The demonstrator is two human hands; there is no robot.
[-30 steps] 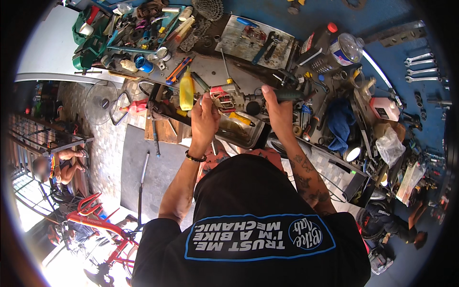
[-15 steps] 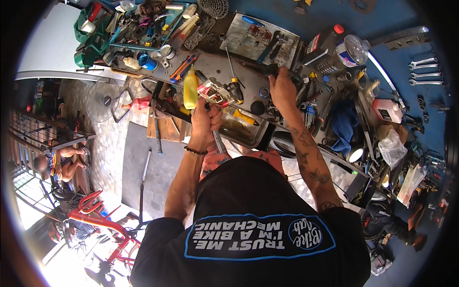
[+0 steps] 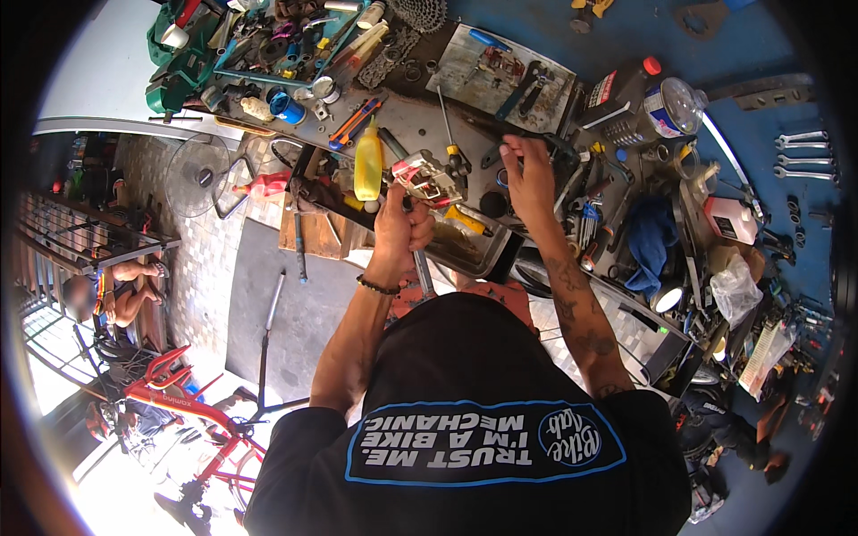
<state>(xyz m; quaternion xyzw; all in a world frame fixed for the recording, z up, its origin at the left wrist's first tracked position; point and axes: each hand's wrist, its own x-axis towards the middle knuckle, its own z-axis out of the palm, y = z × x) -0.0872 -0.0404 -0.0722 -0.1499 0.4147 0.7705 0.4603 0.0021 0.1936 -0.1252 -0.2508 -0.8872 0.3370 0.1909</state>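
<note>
Closed around the lower end of a red and silver bicycle pedal (image 3: 431, 177) is my left hand (image 3: 402, 230), at the front edge of the bench. A silver metal bar (image 3: 423, 271) shows below the fist; how it joins the pedal is hidden. A yellow squeeze bottle (image 3: 367, 165) stands just left of the pedal. Over the bench, my right hand (image 3: 531, 177) has its fingers apart and seems to hold nothing. A long dark tool (image 3: 559, 148) lies right beside its fingertips. A screwdriver (image 3: 454, 147) with a yellow and black handle lies between the hands.
Below the hands is a metal tray (image 3: 487, 255) with a yellow-handled tool (image 3: 466, 220). A worn board (image 3: 474, 76) bearing wrenches lies at the back. Bottles, including a dark jug (image 3: 623, 94), and a blue rag (image 3: 650, 239) crowd the right. A fan (image 3: 197, 174) stands left.
My right hand has let go of the dark tool, which now lies on the bench, and has drawn slightly back toward me. The left hand still grips the pedal. The view has shifted slightly.
</note>
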